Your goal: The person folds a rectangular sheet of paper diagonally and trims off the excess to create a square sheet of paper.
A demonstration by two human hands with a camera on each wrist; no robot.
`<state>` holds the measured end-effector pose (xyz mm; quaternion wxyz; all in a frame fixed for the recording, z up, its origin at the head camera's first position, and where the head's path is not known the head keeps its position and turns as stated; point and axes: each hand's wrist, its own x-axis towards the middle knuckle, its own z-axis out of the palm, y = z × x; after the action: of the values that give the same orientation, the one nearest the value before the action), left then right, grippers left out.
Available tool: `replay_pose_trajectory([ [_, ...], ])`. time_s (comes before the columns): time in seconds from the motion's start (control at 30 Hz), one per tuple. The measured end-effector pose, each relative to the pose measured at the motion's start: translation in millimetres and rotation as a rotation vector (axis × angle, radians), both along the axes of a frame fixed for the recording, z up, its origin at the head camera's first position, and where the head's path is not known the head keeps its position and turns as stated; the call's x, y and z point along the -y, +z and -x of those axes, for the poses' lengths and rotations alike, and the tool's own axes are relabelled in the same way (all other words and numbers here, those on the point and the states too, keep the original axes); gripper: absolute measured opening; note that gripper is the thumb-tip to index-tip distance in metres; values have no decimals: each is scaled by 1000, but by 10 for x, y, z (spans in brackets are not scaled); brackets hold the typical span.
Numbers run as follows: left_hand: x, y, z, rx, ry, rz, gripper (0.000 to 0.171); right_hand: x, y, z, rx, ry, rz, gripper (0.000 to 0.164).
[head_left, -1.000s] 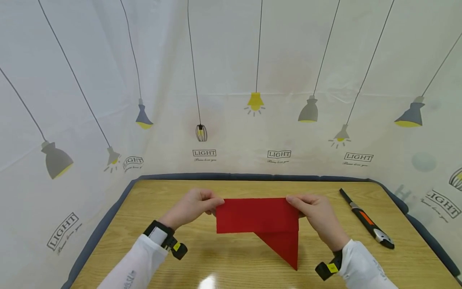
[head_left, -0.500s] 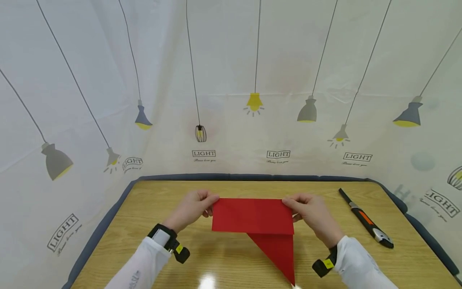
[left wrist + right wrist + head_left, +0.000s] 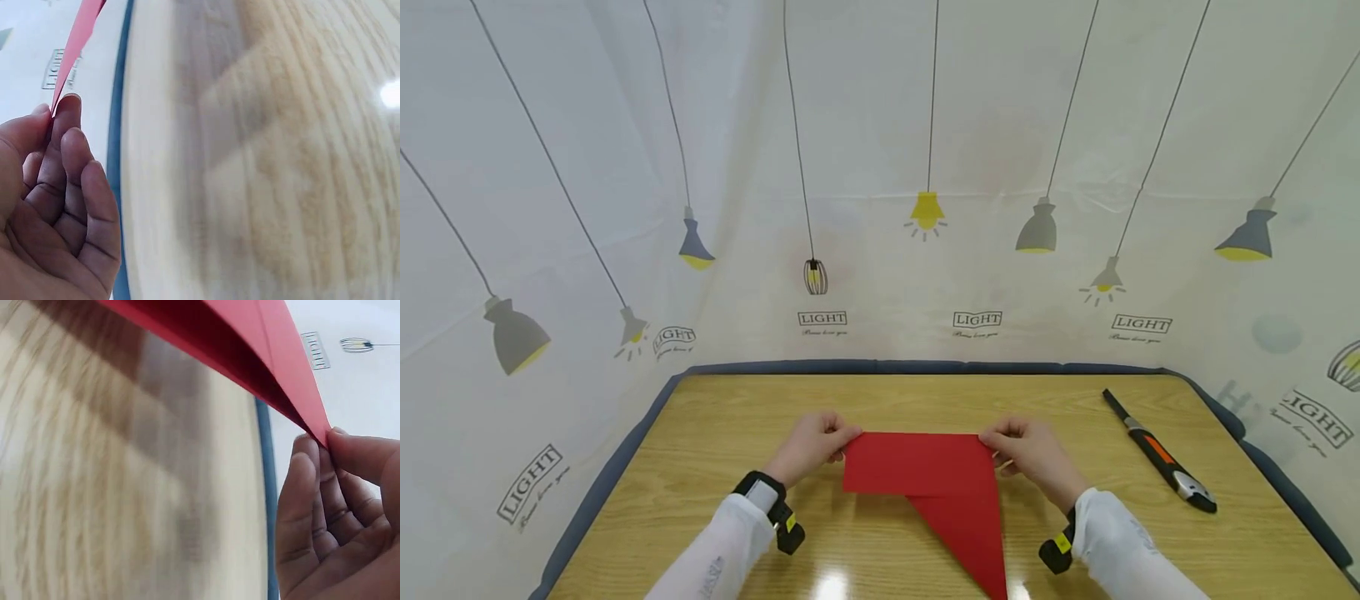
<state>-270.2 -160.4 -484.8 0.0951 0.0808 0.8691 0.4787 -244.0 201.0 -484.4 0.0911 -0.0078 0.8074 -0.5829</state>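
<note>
A folded sheet of red paper (image 3: 917, 464) hangs between both hands over the table, a rectangular flap on top and a triangular point trailing down at its right. My left hand (image 3: 808, 446) pinches the upper left corner between thumb and index finger. At the upper right corner, my right hand (image 3: 1033, 458) pinches the paper the same way. In the left wrist view the red paper (image 3: 76, 50) appears edge-on above the fingertips. The right wrist view shows a gap between the layers of the paper (image 3: 269, 356), which meet at the pinching fingers.
On the right of the wooden table (image 3: 737, 400) lies a utility knife (image 3: 1165, 458) with a black, orange and silver handle. Dark blue padding (image 3: 925, 367) runs along the table's edge. Behind it hangs a white curtain (image 3: 880, 150) printed with lamps.
Both hands have come lower and slightly closer together with the red paper. Its triangular point now reaches the bottom of the head view. The knife stays where it was.
</note>
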Motion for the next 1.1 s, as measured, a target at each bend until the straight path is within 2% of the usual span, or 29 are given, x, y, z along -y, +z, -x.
replay_pose_trajectory([
  [0.13, -12, -127, 25, -22, 16, 86, 30, 18, -136, 32, -20, -12, -136, 18],
  [0.23, -27, -207, 43, -47, 4, 154, 28, 18, -197, 49, -35, 14, -248, 16],
  [0.43, -61, -325, 62, -124, -22, 293, 22, 37, -262, 84, -74, 59, -379, 15],
  [0.63, -111, -345, 55, -157, 3, 408, 23, 80, -260, 74, -50, 40, -433, 12],
  [1.1, -162, -317, 16, -183, -9, 484, 18, 149, -281, 68, -41, 28, -521, 11],
])
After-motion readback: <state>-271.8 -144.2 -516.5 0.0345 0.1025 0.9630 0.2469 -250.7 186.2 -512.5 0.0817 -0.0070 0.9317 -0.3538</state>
